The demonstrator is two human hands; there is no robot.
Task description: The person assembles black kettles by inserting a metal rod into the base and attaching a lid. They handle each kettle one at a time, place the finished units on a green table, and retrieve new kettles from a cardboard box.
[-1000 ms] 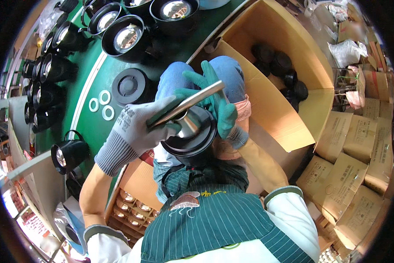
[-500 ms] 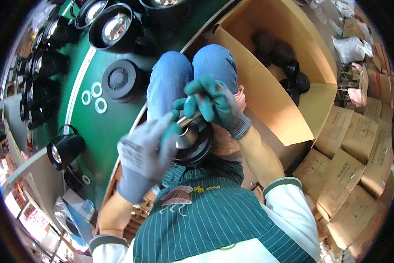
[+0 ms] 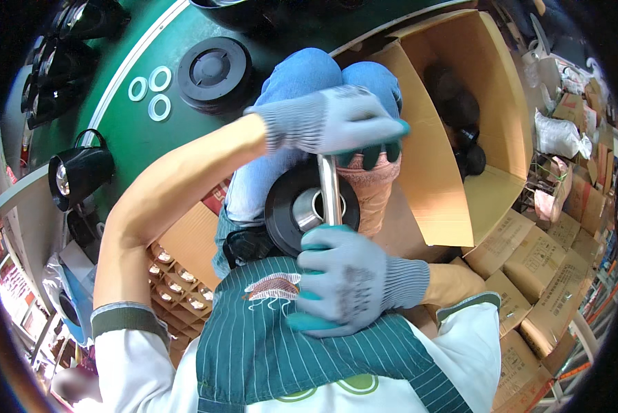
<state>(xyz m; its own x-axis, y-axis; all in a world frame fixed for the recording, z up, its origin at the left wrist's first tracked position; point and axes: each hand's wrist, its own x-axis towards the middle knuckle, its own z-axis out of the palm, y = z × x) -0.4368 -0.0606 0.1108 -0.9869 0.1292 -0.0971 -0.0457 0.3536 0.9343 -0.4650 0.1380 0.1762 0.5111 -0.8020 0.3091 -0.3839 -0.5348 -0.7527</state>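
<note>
On my lap lies a round black part (image 3: 279, 210) with a silver metal collar (image 3: 305, 213) in its middle. Across it runs a straight shiny metal bar (image 3: 329, 187), whose two ends are hidden in my gloves. My left hand (image 3: 343, 122), in a grey glove with green fingers, is closed round the far end. Round the near end, just in front of my apron, the fingers of my right hand (image 3: 350, 281) are wrapped in a matching glove. Whether the bar touches the collar, I cannot tell.
Left on the green table (image 3: 140, 138) are a thick black disc (image 3: 214, 72), three pale rings (image 3: 159, 78) and a black handled pot (image 3: 82, 168). An open carton (image 3: 426, 172) with black parts stands right, near stacked boxes (image 3: 522, 255). A divided box (image 3: 178, 289) sits lower left.
My hands have moved apart along the bar, the left one to the far end and the right one to the near end. The bar has swung, and the whole view has shifted.
</note>
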